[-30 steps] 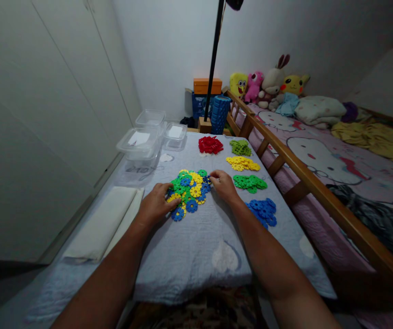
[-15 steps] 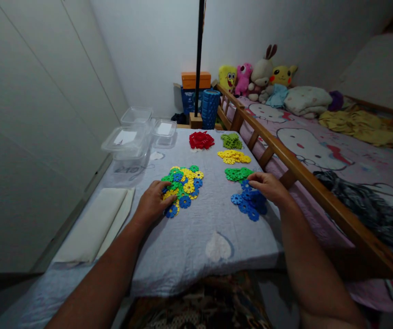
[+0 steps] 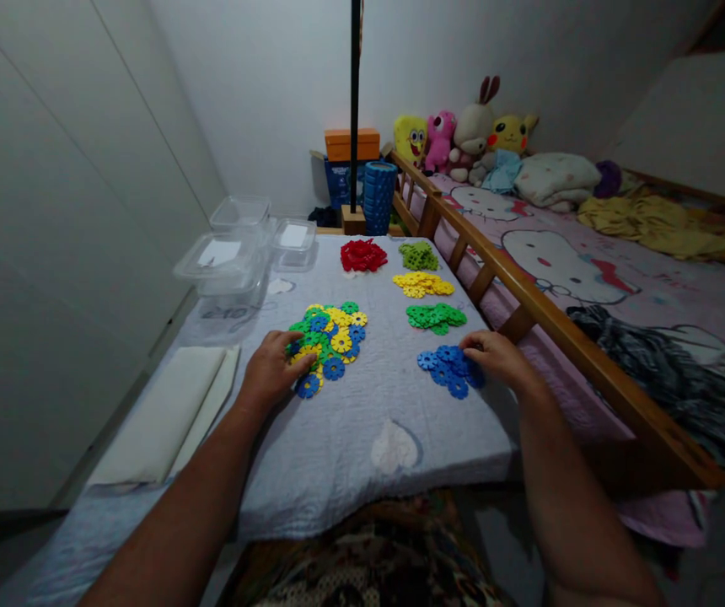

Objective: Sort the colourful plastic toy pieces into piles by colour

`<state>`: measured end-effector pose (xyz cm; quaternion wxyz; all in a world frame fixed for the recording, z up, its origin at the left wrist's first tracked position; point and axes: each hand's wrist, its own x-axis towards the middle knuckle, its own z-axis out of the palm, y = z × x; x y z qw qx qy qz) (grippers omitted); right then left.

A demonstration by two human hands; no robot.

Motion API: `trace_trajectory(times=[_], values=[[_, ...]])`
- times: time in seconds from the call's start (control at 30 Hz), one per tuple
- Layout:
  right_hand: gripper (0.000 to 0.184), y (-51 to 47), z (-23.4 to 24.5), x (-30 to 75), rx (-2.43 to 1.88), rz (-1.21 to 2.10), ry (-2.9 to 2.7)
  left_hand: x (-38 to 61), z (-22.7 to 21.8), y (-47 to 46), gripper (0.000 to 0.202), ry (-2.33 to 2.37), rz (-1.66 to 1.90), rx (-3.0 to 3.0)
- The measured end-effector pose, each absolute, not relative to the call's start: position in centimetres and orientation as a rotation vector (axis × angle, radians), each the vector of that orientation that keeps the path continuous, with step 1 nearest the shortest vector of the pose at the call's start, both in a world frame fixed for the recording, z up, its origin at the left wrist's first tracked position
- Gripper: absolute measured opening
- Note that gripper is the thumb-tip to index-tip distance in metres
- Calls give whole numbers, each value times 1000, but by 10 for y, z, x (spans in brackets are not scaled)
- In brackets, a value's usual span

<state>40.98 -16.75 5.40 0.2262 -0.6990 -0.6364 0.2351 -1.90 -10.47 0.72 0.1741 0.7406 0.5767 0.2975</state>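
Observation:
A mixed heap of blue, yellow and green snowflake discs lies in the middle of the grey-blue cloth. My left hand rests on its near left edge, fingers curled over some discs. My right hand lies on the right side of a pile of blue discs, fingertips bent down onto them; I cannot see whether it holds one. Sorted piles sit beyond: dark green, yellow, light green and red.
Clear plastic boxes stand at the back left of the cloth. A folded white cloth lies near left. A wooden bed rail runs along the right, with plush toys behind. A black pole rises at the back.
My right hand left the mixed heap, swung right to the blue pile and settled on it. The left hand stayed on the heap. The view shifted slightly.

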Motion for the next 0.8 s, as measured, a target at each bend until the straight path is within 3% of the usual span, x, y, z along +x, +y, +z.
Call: trace_trajectory(times=[0.17,0.53,0.8], values=[[19,-165,53,402,-1932,369,-1757,-19,10,-105,47,1709,769,2104],[16,-129,61,267,-1677,502,-2192,-22,6,-102,46,1604,846,2018],[32,-107,26,204,-1691,285,-2190,-17,9,-105,41,1483,888,1957]])
